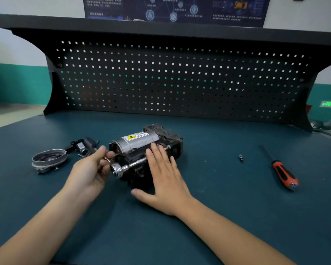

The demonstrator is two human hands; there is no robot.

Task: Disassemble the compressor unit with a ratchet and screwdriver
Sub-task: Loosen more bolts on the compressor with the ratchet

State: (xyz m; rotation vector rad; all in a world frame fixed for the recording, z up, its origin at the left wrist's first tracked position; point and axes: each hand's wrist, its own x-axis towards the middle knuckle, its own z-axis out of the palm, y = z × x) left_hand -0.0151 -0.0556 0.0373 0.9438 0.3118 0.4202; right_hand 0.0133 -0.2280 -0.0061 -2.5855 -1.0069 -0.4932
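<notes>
Loose end cap (49,159) at 9 o'clock. My left hand (93,169) curls round the ratchet (117,170) head at the compressor unit (147,144), mid-bench; my right hand (165,173) lies flat, pressing the unit down. Likely loosening a through-bolt; next needs a steady swing. Socket and bolt head hidden. Idle screwdriver (284,174) at 3 o'clock.

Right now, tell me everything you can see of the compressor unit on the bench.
The compressor unit lies on its side on the teal bench top. It shows a silver metal cylinder with a yellow warning label, black housings and an open left end. The right hand rests flat on it; the ratchet, its head held by the left hand, lies across its front.
</notes>
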